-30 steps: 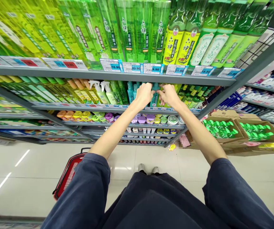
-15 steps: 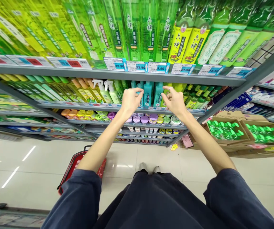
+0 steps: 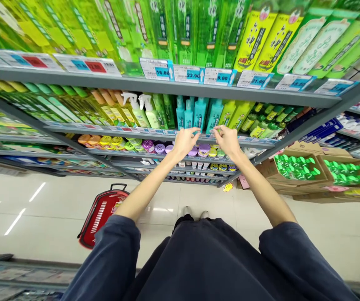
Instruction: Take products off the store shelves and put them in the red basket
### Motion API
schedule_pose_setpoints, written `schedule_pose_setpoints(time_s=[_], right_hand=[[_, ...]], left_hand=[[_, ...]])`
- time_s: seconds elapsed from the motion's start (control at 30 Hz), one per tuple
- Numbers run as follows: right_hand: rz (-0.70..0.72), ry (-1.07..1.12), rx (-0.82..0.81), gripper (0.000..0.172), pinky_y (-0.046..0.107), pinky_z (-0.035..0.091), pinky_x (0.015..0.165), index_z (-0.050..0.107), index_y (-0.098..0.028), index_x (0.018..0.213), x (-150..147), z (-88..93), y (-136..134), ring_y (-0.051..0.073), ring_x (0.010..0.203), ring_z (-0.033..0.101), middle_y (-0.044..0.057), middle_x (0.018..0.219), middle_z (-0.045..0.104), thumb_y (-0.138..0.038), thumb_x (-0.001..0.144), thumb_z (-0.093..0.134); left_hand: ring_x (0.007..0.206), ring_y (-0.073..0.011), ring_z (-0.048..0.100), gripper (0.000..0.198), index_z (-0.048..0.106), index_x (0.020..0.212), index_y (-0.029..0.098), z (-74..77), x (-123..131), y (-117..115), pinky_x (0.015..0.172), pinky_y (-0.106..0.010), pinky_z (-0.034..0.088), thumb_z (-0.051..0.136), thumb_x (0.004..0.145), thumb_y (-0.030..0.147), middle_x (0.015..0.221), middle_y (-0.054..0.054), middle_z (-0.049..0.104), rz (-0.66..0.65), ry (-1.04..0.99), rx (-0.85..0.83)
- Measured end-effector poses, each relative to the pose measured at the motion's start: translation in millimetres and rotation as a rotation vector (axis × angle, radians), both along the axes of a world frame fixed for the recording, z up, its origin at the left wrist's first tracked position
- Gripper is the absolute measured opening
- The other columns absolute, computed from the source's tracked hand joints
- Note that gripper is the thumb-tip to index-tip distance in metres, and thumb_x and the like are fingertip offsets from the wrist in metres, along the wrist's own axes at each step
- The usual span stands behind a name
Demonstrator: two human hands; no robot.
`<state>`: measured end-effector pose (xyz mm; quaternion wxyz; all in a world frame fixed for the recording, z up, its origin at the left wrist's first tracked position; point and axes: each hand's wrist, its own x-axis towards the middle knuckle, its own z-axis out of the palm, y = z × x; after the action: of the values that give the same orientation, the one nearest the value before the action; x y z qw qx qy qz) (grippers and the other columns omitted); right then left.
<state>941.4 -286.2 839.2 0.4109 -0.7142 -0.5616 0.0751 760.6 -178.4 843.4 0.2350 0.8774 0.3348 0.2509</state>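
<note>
Both my hands are at the front edge of the second shelf, just below a row of turquoise bottles. My left hand has its thumb and fingers brought together by the label strip. Facing it, a short gap away, my right hand is pinched in the same way, with a ring on one finger. Whatever lies between the fingertips of either hand is too small to make out. A tilted turquoise bottle stands just behind the right fingertips. Yellow-green bottles are to its right.
Tall green bottles fill the upper shelf above price labels. White-topped spray bottles stand to the left. Round tubs line the shelf below. A red basket is on the floor at left; cartons of green-capped bottles stand at right.
Both hands have moved down from in front of the turquoise bottles to the shelf edge and closer together. Their fingers have closed further. The view has shifted, showing more of the red basket.
</note>
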Motion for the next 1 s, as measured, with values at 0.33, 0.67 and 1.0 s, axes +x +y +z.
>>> schedule_pose_setpoints(time_s=[0.33,0.67,1.0], right_hand=[[-0.060,-0.111,-0.107,0.032,0.052,0.059,0.090,0.075,-0.016,0.116,16,-40.2,-4,0.033,0.088,0.073,0.014,0.084,0.074,-0.033,0.107,0.049],[-0.136,-0.046,-0.070,0.038,0.047,0.059,0.090,0.064,-0.015,0.139,10,-50.6,-16,0.024,0.065,0.067,0.000,0.060,0.061,-0.032,0.108,0.049],[-0.079,-0.025,-0.095,0.038,0.046,0.059,0.088,0.070,-0.021,0.129,4,-52.2,-1,0.029,0.079,0.071,0.006,0.071,0.067,-0.044,0.107,0.050]], left_hand=[[0.101,-0.0298,0.074,0.032,0.076,0.127,0.023,-33.6,47,-10,0.091,-0.042,0.056,0.052,0.105,0.029,0.107,-0.013,0.081,0.015,0.192,0.100],[0.105,-0.0270,0.068,0.036,0.070,0.133,0.020,-31.0,31,-1,0.100,-0.040,0.051,0.048,0.106,0.029,0.113,-0.014,0.077,0.065,0.248,0.021],[0.104,-0.0310,0.068,0.036,0.079,0.115,0.020,-32.4,30,4,0.100,-0.045,0.051,0.046,0.103,0.027,0.107,-0.016,0.078,0.061,0.141,-0.024]])
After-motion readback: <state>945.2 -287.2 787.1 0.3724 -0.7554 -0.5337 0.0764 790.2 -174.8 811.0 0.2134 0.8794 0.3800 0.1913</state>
